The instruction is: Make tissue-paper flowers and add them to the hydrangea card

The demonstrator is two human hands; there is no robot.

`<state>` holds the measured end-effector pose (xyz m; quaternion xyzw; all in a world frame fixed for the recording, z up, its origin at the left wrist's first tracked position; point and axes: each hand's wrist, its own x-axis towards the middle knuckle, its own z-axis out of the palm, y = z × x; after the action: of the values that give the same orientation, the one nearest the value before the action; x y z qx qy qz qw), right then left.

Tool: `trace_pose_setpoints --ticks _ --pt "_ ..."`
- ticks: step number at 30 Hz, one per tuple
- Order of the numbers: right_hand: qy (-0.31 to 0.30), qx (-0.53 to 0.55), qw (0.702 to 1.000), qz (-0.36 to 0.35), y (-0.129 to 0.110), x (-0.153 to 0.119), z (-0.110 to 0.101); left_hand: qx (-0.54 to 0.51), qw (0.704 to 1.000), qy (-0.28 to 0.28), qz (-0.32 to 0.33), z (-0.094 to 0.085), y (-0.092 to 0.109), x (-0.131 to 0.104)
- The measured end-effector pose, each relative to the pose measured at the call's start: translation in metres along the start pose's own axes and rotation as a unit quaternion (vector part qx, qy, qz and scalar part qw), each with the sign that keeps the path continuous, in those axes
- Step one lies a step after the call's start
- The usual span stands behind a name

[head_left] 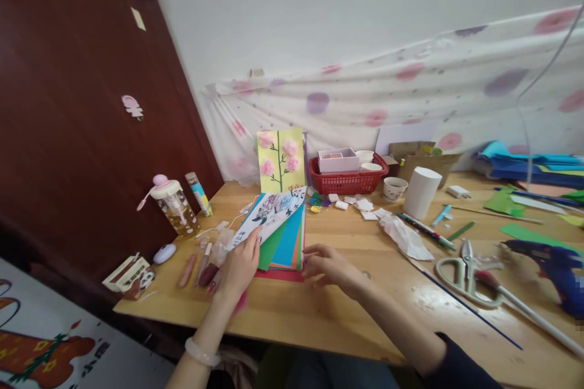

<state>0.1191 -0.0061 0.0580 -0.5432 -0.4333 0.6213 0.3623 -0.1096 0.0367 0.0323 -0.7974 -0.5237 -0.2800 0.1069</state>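
Note:
My left hand [249, 254] grips the lower edge of a white sheet with a flower painting [274, 213], its fingers closed on the paper. The sheet is tilted up over a stack of coloured paper [287, 243], where green, blue, orange and red sheets show. At the stack's right edge is my right hand [326, 264], fingers apart and nothing in them; whether they touch the paper I cannot tell. Behind the stack stands a yellow card with pink paper flowers [280, 161].
Left of the stack are a water bottle [173, 203], a glue stick [199, 194] and a white mouse [164, 253]. A red basket [349, 182] stands behind, with a paper roll [422, 191] beside it. Scissors [466, 273], a blue glue gun [547, 261] and a long brush [460, 298] lie at right.

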Motion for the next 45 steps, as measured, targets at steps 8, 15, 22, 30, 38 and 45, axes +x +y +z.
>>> trace_pose_setpoints --ticks 8,15,22,30,38,45 --pt "-0.018 0.075 0.997 0.019 0.007 0.026 -0.011 -0.040 0.998 0.038 0.027 0.011 -0.008 0.005" --pt "-0.016 0.091 0.995 0.022 0.014 0.041 -0.026 -0.022 0.993 0.115 -0.004 -0.010 -0.012 0.019" --pt "-0.001 0.018 1.000 0.011 0.023 0.051 -0.031 -0.002 0.991 0.134 -0.004 -0.011 0.002 0.017" --pt "0.080 -0.080 0.992 -0.060 0.027 0.051 -0.036 0.009 0.987 0.158 -0.009 -0.017 0.001 0.016" --pt "0.129 -0.118 0.973 -0.148 0.030 0.059 -0.043 0.016 0.990 -0.080 0.117 0.019 0.039 0.004" --pt "0.147 -0.109 0.969 -0.165 0.031 0.063 -0.047 0.016 0.978 -0.172 0.116 0.029 0.044 0.003"
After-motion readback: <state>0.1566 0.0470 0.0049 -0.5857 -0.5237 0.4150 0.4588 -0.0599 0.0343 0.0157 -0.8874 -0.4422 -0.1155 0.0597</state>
